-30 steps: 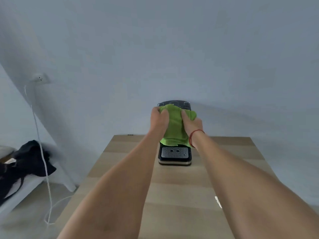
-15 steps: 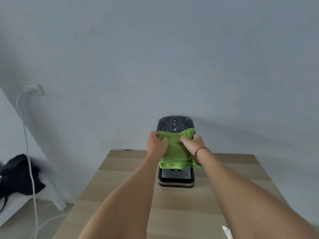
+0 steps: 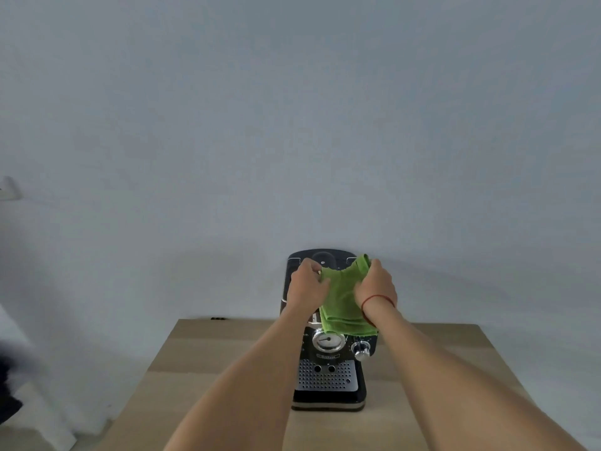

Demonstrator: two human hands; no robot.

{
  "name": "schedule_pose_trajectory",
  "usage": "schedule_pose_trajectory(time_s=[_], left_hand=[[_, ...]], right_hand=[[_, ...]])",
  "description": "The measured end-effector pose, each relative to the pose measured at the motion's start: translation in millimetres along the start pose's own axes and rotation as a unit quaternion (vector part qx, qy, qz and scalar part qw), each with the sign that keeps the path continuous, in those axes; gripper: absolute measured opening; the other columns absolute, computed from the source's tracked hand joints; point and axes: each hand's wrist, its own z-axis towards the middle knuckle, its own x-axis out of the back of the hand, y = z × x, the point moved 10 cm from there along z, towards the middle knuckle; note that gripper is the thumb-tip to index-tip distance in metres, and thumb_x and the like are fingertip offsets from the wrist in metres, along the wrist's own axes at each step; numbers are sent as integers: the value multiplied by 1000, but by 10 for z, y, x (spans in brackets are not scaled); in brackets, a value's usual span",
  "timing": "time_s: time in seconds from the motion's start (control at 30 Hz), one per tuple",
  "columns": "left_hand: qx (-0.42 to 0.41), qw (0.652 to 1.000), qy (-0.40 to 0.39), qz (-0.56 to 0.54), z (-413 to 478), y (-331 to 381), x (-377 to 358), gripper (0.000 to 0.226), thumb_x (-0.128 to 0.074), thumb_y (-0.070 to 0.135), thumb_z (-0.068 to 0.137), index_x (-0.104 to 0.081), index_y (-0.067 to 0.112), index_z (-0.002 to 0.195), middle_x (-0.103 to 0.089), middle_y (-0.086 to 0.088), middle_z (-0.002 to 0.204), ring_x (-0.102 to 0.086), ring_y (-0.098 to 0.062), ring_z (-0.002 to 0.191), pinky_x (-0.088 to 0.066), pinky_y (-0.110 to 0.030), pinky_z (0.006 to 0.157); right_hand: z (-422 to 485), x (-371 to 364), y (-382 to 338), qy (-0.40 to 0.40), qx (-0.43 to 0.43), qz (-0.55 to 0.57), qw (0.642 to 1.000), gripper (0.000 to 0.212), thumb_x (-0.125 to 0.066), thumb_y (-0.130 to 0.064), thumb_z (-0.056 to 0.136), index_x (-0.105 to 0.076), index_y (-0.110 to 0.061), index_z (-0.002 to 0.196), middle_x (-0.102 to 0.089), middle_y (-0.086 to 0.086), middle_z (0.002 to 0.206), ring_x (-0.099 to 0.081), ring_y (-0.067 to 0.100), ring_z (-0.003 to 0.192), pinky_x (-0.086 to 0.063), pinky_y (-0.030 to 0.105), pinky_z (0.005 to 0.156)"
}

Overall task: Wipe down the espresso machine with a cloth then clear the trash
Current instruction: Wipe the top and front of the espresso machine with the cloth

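A black espresso machine with a round gauge, a knob and a perforated metal drip tray stands at the far middle of the wooden table, against the wall. A folded green cloth lies over the machine's top and upper front. My left hand grips the cloth's left edge. My right hand, with a red string on the wrist, grips its right edge. The cloth and hands hide most of the machine's top panel.
A pale wall rises right behind the table. A wall socket sits at the far left edge. Something dark and blurred lies low at the left, beside the table.
The view has tilted up and moved closer; the machine's gauge and knob now show. Both hands have kept hold of the cloth and spread apart on the machine's top.
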Motion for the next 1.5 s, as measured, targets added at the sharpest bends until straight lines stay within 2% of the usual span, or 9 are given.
schedule_pose_trajectory(time_s=[0.13,0.27,0.37,0.47,0.6,0.73,0.83,0.93,1.5], left_hand=[[-14,997,62,39,102,-107,203,26,-58,20,88,-57,13,113,-62,-2,108,-59,-19,103,-50,-39,91],[14,991,95,90,215,-306,379,31,-51,23,92,-52,13,121,-59,-3,120,-51,-22,115,-44,-39,98],[60,993,54,81,291,-471,320,43,-45,29,96,-42,11,135,-52,-8,133,-45,-26,125,-41,-43,102],[85,995,14,55,348,-548,199,51,-38,33,98,-33,8,142,-48,-12,137,-46,-30,126,-40,-45,104],[89,995,-9,49,509,-537,111,46,-29,31,100,-44,2,131,-55,-18,127,-51,-33,116,-40,-40,96],[97,994,-13,46,740,-594,81,46,-20,25,102,-52,-1,122,-56,-20,124,-50,-33,114,-36,-36,92],[117,993,-24,24,856,-719,-14,45,-19,24,101,-49,2,124,-54,-20,126,-49,-34,115,-36,-37,93],[140,990,-31,3,900,-812,-69,44,-18,25,101,-48,5,126,-53,-18,128,-49,-34,117,-36,-39,96],[160,987,-33,8,845,-859,-28,45,-19,25,102,-47,2,130,-50,-21,133,-47,-37,121,-36,-36,99]], right_hand=[[-68,-121,-294,38,142,-122,982,61,-47,-10,95,-21,-12,149,-23,12,156,-30,29,141,-29,40,114],[-172,-527,-393,-86,198,-105,971,57,-38,-50,95,-44,-14,140,-51,5,139,-55,22,120,-46,37,101],[-151,-717,-338,-120,202,-173,957,62,-30,-54,95,-43,-14,141,-37,3,152,-49,22,129,-45,36,99],[-50,-663,-366,-99,193,-141,966,35,-31,-30,100,-55,-13,119,-61,1,101,-59,20,81,-49,31,67],[87,-607,-304,-37,171,-145,974,27,-32,-22,102,-58,-14,106,-44,-10,62,-44,9,53,-35,24,52],[253,-759,-357,-56,166,-105,979,28,-32,-17,101,-50,-14,122,-59,-1,96,-57,19,70,-49,35,63],[413,-956,-451,-95,170,-72,978,41,-28,-13,101,-38,-15,141,-33,3,155,-46,26,131,-42,42,103],[551,-991,-496,-85,158,-31,983,44,-26,-20,103,-36,-14,145,-24,2,159,-20,20,147,-22,39,119],[524,-1295,-501,-180,196,-164,950,57,-15,-25,101,-2,-14,155,4,2,163,2,19,150,-1,37,123]])
